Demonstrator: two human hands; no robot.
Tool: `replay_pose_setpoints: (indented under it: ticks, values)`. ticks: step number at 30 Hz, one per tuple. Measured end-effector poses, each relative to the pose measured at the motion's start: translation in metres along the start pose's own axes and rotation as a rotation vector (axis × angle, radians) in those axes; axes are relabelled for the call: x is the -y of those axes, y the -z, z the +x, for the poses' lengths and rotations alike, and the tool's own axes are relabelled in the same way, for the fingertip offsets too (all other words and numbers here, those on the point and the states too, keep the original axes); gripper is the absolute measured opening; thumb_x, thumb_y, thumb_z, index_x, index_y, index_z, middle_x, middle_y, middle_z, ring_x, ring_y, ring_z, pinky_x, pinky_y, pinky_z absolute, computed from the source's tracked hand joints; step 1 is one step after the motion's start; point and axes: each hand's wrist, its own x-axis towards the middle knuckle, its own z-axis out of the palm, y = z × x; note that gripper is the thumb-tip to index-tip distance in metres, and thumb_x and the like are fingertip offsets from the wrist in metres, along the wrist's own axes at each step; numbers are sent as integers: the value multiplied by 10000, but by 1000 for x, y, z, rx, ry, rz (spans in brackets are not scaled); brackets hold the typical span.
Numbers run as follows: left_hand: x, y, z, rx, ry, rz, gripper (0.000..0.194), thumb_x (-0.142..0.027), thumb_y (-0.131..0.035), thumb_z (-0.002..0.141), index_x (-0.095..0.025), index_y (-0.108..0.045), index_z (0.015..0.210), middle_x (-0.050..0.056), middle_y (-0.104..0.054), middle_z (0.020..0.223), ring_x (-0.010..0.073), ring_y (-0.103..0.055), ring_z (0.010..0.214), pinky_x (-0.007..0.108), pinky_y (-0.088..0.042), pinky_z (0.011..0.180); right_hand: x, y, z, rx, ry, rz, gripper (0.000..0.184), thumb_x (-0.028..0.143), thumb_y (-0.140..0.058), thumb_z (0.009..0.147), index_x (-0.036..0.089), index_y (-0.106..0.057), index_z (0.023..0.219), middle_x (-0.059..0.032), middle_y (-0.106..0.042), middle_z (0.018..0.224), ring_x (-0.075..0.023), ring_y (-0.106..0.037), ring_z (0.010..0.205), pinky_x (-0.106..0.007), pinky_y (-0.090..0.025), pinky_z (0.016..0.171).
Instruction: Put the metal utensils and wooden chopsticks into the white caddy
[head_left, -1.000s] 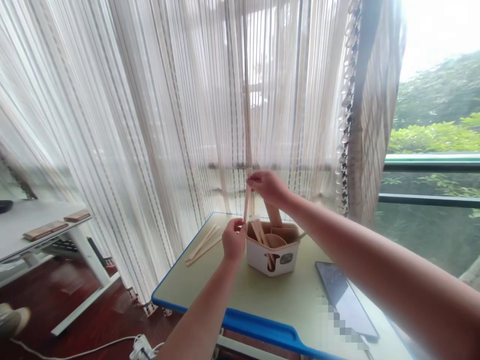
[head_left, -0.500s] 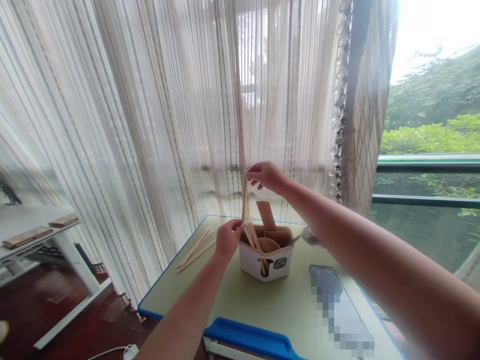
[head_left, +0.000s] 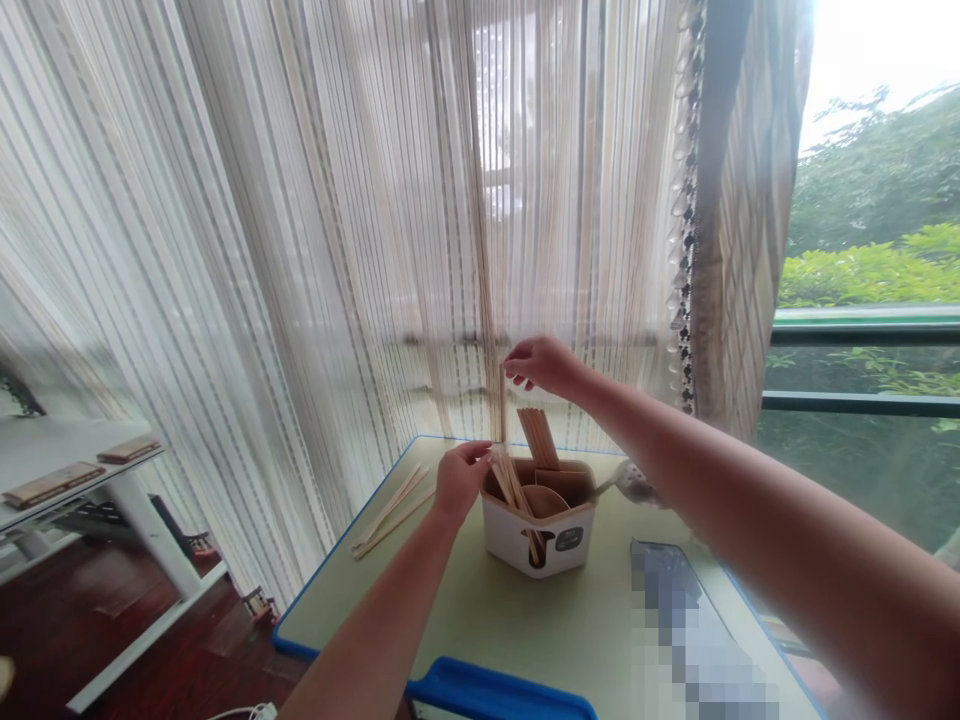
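Observation:
Raised above the white box [head_left: 517, 548], my right hand [head_left: 546, 366] pinches the upper end of a thin upright wooden chopstick [head_left: 503, 410]. My left hand [head_left: 459, 480] is closed at the box's left rim, fingers at the top of a bundle of chopsticks [head_left: 517, 490]. Something pale and clear, like plastic wrap, shows at those fingertips. The bundle leans inside the box, its lower part visible through a cutout in the front. Behind it stand a row of brown sticks [head_left: 538, 438] and a rounded brown piece [head_left: 546, 500].
Several loose chopsticks [head_left: 394, 512] lie left of the box on the pale table [head_left: 480, 630]. A spoon-like utensil [head_left: 634, 482] extends past the box's right rim. A phone-like dark slab [head_left: 675, 580], partly pixelated, lies at the right. A striped curtain [head_left: 337, 250] hangs behind.
My right hand and the upright chopstick appear slightly lower and farther right. The box also sits a little lower in view, as the camera has shifted. Both hands keep their pinch.

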Motion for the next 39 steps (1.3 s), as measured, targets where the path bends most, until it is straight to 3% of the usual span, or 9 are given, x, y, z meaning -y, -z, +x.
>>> replay_pose_setpoints:
  ticks: [5,9,19,26,31,39]
  values:
    - [0,0,4,54,-5,8,369,-335,-666,654,-149,-666,973,64,-690,885,107,-568,602,227,-461,566,4,-19,-12,-6,-56,-112,113,143,-590,708,100,-669,639,-61,-632,541,-105,-566,455,-195,-449,422]
    - [0,3,3,92,-62,36,332,-375,-652,663,-151,-684,905,45,-692,816,112,-559,611,230,-456,585,7,-33,-18,42,-71,-184,118,141,-591,687,112,-676,610,-44,-617,494,-105,-578,446,-186,-445,454]
    - [2,5,3,91,-140,12,281,-324,-610,720,-166,-661,947,42,-694,831,143,-629,709,238,-483,646,7,-53,-12,164,-219,-226,108,148,-590,663,109,-664,594,-78,-672,613,-125,-618,505,-168,-403,404]
    - [5,10,7,92,-195,144,279,-326,-527,783,-165,-684,949,43,-699,803,167,-627,743,276,-476,706,3,-56,-9,183,-254,-211,131,219,-614,709,109,-673,670,-77,-680,663,-116,-611,511,-184,-440,434]
    - [15,7,14,161,-130,27,300,-348,-528,783,-174,-686,970,38,-705,861,192,-622,855,321,-455,819,1,-58,-7,149,-182,-263,202,220,-655,708,137,-680,891,-55,-669,651,-107,-603,519,-187,-459,483]
    - [20,0,14,202,10,-131,293,-335,-604,736,-133,-694,928,62,-698,824,200,-616,843,339,-459,822,-7,-63,-6,208,-180,-355,109,195,-614,752,140,-687,811,-58,-669,643,-106,-593,504,-193,-464,479]
